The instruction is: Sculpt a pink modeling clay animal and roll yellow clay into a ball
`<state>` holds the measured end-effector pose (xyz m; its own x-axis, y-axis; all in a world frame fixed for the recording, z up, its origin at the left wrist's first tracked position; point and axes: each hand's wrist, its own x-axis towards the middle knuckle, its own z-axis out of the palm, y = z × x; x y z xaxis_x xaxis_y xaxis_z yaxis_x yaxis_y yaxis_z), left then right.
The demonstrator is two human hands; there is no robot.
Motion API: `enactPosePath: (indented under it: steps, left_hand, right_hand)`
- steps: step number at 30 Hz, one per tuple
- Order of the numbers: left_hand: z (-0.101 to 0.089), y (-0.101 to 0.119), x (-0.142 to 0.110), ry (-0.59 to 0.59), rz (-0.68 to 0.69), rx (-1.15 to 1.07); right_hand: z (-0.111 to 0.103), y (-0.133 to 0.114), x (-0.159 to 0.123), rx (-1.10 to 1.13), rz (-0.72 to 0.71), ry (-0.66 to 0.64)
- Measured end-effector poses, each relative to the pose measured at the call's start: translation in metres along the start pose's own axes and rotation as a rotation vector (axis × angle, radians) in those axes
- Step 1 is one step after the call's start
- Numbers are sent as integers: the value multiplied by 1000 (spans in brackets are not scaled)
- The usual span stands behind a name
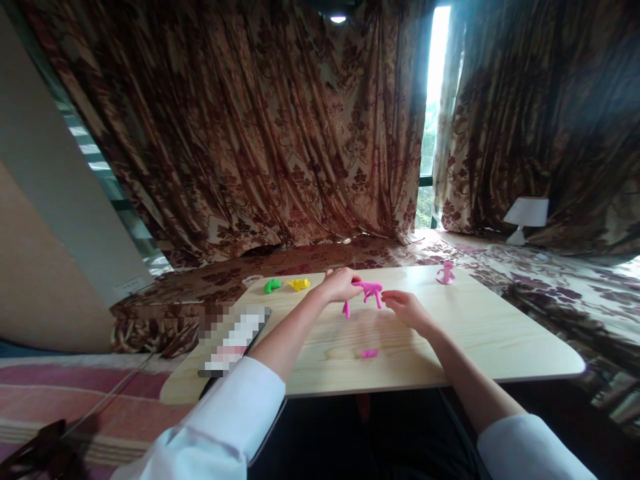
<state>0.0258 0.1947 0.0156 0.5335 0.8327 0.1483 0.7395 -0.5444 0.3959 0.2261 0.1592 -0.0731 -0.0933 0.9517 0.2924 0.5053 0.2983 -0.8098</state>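
My left hand (343, 285) is closed on a bright pink toy figure (372, 291) with thin leg-like parts, held just above the wooden table. My right hand (405, 309) comes in from the other side, its fingers close together and their tips at the figure's right end. Under my left hand a pink leg-like piece (347, 309) points down; I cannot tell whether it joins the figure. Closer to me, a flat pink piece (370, 354) lies on the tabletop.
At the back left of the table (520, 347) lie a green toy (272, 286) and a yellow toy (299, 285). A paler pink figure (446, 273) stands at the back right. A blurred-out flat device (235, 340) rests by my left forearm. A white lamp (527, 212) stands beyond.
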Motion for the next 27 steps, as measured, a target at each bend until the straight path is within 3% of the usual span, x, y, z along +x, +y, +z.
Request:
enactPosePath:
  steps: [5,9,18,27]
  left_hand:
    - [-11,2,-11,-77,86,-170]
    - [-10,4,-15,-80,114,-278]
    - [-6,1,-19,-59,98,-360]
    - [-2,-15,-20,-49,135,-390]
  right_hand:
    - [5,-15,-7,245,-66,-79]
    - [7,-22,-10,335,-92,-56]
    - [16,-10,-5,290,-193,217]
    - [18,-2,-7,249,-206,202]
